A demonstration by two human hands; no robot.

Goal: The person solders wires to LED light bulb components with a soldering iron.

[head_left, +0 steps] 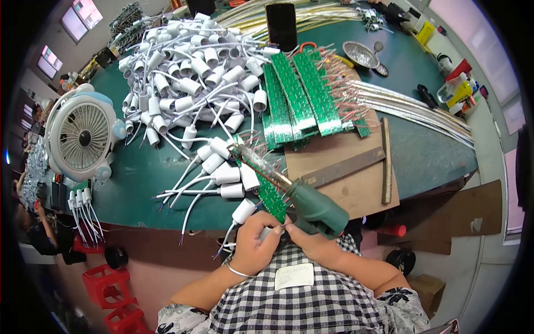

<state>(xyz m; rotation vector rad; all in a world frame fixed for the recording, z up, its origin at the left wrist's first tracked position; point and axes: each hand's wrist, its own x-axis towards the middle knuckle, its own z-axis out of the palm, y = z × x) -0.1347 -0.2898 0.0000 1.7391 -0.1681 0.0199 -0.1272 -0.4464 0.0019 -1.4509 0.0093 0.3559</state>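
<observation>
A green circuit board strip (pixel 271 196) runs from the near table edge toward the pile, with several white lamp holders (pixel 227 173) beside it. At its near end, my left hand (pixel 255 240) is closed around a white lamp holder (pixel 266 233), partly hidden by the fingers. My right hand (pixel 312 242) is closed in a pinch close to the left fingertips; what it pinches is too small to make out. Just above the right hand, a green-handled soldering iron (pixel 320 207) slants across the strip, its metal barrel pointing up and left. Whether the right hand supports it cannot be seen.
A large heap of white lamp holders (pixel 189 83) covers the far left. Stacked green boards (pixel 303 92) with reddish wires lie beside a wooden board (pixel 345 192). A fan (pixel 84 136), a phone (pixel 282 26), a metal strainer (pixel 360 54) and silvery strips (pixel 414 103) surround them.
</observation>
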